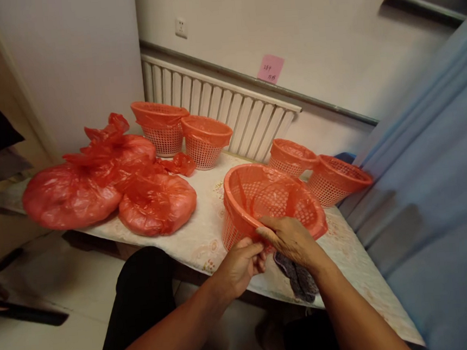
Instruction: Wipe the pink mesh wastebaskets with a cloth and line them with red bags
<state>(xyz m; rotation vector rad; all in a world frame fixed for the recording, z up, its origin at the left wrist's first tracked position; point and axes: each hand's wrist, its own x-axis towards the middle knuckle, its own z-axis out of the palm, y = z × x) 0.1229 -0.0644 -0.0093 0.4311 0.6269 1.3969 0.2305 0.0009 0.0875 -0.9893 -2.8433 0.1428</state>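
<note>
An orange-red perforated plastic basket [238, 229] stands near the front edge of the table, lined with a thin red plastic bag [273, 185] that is folded over its rim. My left hand [241, 264] is closed in a pinch on the bag's edge, outside the basket's near side. My right hand [290, 241] grips the near rim, its thumb outside and its fingers reaching over the lined edge. The tips of several fingers are hidden. Below my right hand a dark knitted cloth [297, 278] lies on the table.
Several filled red plastic bags [158, 203] sit on the left of the table [206, 237]. Two lined baskets [206, 139] stand by the radiator [236, 109], and two more baskets [328, 180] at the back right. A blue curtain [434, 179] hangs along the right side.
</note>
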